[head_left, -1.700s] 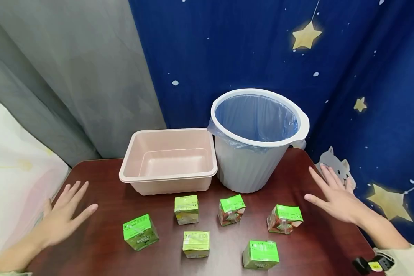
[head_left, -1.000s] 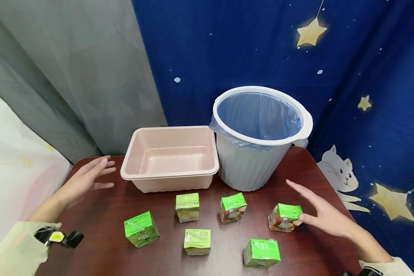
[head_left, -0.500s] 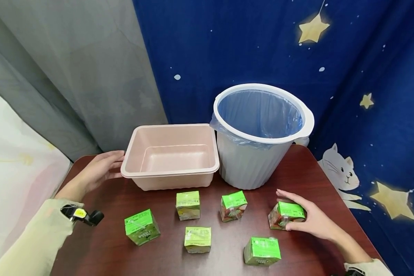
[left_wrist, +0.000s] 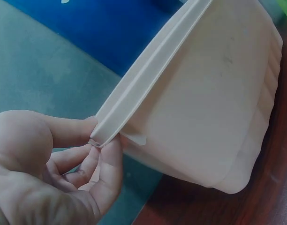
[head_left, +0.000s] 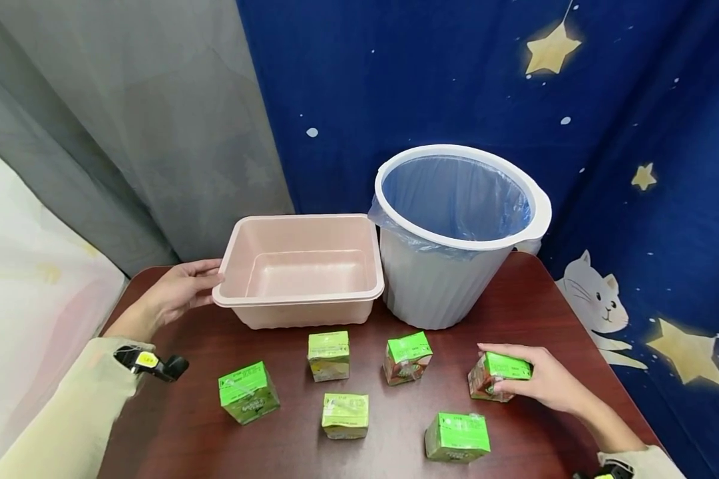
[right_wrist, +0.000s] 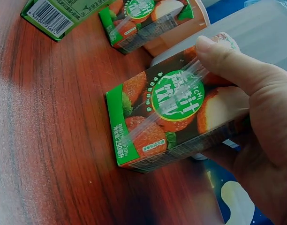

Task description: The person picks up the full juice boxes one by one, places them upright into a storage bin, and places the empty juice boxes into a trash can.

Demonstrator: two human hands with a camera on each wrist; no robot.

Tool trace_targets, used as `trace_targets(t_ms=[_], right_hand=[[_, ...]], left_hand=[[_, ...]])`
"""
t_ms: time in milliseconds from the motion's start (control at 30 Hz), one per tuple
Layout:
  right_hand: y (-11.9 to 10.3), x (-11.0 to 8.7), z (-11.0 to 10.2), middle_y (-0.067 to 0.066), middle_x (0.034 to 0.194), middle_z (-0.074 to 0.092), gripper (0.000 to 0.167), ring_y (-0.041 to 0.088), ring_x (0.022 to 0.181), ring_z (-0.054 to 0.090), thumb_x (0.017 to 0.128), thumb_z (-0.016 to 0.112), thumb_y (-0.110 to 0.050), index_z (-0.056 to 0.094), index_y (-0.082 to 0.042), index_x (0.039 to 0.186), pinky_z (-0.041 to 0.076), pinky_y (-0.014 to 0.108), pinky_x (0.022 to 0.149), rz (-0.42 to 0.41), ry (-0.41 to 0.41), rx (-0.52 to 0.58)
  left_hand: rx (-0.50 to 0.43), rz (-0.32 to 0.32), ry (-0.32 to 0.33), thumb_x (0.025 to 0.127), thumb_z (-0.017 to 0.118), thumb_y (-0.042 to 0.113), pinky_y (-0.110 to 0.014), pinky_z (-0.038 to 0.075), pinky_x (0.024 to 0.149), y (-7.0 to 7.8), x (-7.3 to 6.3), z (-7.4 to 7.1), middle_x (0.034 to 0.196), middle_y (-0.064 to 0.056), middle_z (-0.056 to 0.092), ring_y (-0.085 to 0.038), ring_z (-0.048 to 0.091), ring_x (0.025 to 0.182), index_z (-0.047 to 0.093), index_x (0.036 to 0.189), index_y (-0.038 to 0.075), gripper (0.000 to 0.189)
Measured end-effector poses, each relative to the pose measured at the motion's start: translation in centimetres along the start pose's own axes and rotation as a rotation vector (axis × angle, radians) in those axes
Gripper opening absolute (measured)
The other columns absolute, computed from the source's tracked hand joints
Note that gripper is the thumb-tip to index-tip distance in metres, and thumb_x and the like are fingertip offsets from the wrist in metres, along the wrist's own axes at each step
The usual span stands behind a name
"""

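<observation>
Beside the left edge of the pink tub (head_left: 302,301), the left hand (head_left: 182,289) is pinching the rim, its thumb lying over the lip and its fingers curling beneath. Well to the right of the tub and nearer the person, the right hand (head_left: 545,379) is gripping a strawberry-printed carton (head_left: 500,368), the thumb pressing one face and the fingers wrapping round the far side; the carton appears to be standing upright on the table (head_left: 180,426). That carton is looking small and fairly light, with coated card walls that are probably feeling slick and, if pressed too hard, denting. Opposite side faces are offering the surest hold, and the thumb is lying close to a clear strip crossing the printed front. The tub is seeming light and fairly stiff, its rolled rim giving the natural grip. Just right of the tub, a lined bin (head_left: 437,286) is standing, and five other cartons (head_left: 406,359) are sitting in front of the tub or to the right of that. Compared with the earliest head frame, where both hands were hovering spread and touching nothing, each is now holding something, while tub, bin and cartons are keeping their places.
</observation>
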State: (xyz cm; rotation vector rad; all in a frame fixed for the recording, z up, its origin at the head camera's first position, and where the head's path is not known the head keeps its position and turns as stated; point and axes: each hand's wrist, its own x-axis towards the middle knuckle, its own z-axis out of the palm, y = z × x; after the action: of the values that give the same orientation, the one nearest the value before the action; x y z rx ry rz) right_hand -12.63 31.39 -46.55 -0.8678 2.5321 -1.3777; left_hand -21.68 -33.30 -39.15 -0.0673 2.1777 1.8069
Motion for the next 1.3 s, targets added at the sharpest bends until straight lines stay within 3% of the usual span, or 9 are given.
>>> trace_targets(t_ms=[100, 267, 533, 867, 1000, 1167, 1300], right_hand=[[-0.1, 0.1, -0.2, 0.001, 0.12, 0.071, 0.059, 0.009, 0.084, 0.063, 0.085, 0.083, -0.011, 0.061, -0.007, 0.14, 0.053, 0.025, 0.067, 0.019, -0.004, -0.005], [-0.9, 0.5, -0.6, 0.001, 0.12, 0.072, 0.059, 0.008, 0.086, 0.064, 0.085, 0.083, -0.011, 0.062, -0.008, 0.14, 0.053, 0.024, 0.069, 0.013, -0.016, -0.027], [-4.3, 1.7, -2.6, 0.0, 0.121, 0.073, 0.062, 0.008, 0.093, 0.066, 0.084, 0.084, -0.008, 0.062, -0.012, 0.142, 0.054, 0.022, 0.073, 0.011, 0.001, -0.066], [-10.4, 4.8, -4.2, -0.004, 0.112, 0.073, 0.059, 0.011, 0.081, 0.061, 0.085, 0.083, -0.011, 0.063, -0.015, 0.141, 0.052, 0.026, 0.063, 0.008, -0.003, -0.092], [-12.5, 6.2, -4.2, -0.004, 0.104, 0.072, 0.058, 0.012, 0.076, 0.058, 0.086, 0.083, -0.011, 0.064, -0.016, 0.14, 0.05, 0.027, 0.057, -0.012, -0.018, -0.085], [-15.0, 8.7, -4.1, -0.005, 0.109, 0.072, 0.056, 0.012, 0.071, 0.057, 0.086, 0.084, -0.016, 0.065, -0.016, 0.139, 0.048, 0.027, 0.054, -0.013, -0.043, -0.109], [-16.9, 10.8, -3.7, -0.006, 0.097, 0.071, 0.057, 0.013, 0.068, 0.057, 0.085, 0.085, -0.023, 0.066, -0.017, 0.138, 0.048, 0.027, 0.054, 0.008, -0.047, -0.151]], left_hand=[[-0.026, -0.012, 0.001, 0.103, 0.062, 0.013, -0.024, 0.059, 0.078, 0.1, 0.2, 0.0, 0.106, 0.017, 0.065, -0.004, 0.066, 0.093, 0.022, 0.157, -0.008, 0.07], [-0.031, -0.035, 0.0, 0.104, 0.061, 0.014, -0.025, 0.059, 0.078, 0.1, 0.3, -0.1, 0.105, 0.018, 0.065, -0.003, 0.066, 0.092, 0.023, 0.157, -0.008, 0.069], [-0.034, -0.043, -0.014, 0.104, 0.061, 0.014, -0.025, 0.059, 0.078, 0.2, 0.5, 0.0, 0.105, 0.016, 0.065, -0.004, 0.066, 0.093, 0.022, 0.158, -0.007, 0.07], [-0.034, -0.043, -0.019, 0.104, 0.06, 0.012, -0.026, 0.059, 0.08, 0.3, 0.4, -0.1, 0.107, 0.016, 0.064, -0.004, 0.067, 0.093, 0.02, 0.158, -0.008, 0.07], [-0.029, -0.042, -0.024, 0.104, 0.06, 0.012, -0.026, 0.059, 0.08, 0.2, 0.4, -0.2, 0.107, 0.016, 0.064, -0.004, 0.067, 0.094, 0.02, 0.158, -0.008, 0.07], [-0.028, -0.044, -0.019, 0.104, 0.06, 0.013, -0.026, 0.059, 0.08, 0.2, 0.4, -0.3, 0.106, 0.016, 0.063, -0.003, 0.066, 0.093, 0.02, 0.158, -0.008, 0.07], [-0.035, -0.043, -0.023, 0.104, 0.06, 0.012, -0.026, 0.059, 0.079, 0.3, 0.3, -0.2, 0.105, 0.016, 0.064, -0.003, 0.066, 0.093, 0.019, 0.157, -0.009, 0.071]])
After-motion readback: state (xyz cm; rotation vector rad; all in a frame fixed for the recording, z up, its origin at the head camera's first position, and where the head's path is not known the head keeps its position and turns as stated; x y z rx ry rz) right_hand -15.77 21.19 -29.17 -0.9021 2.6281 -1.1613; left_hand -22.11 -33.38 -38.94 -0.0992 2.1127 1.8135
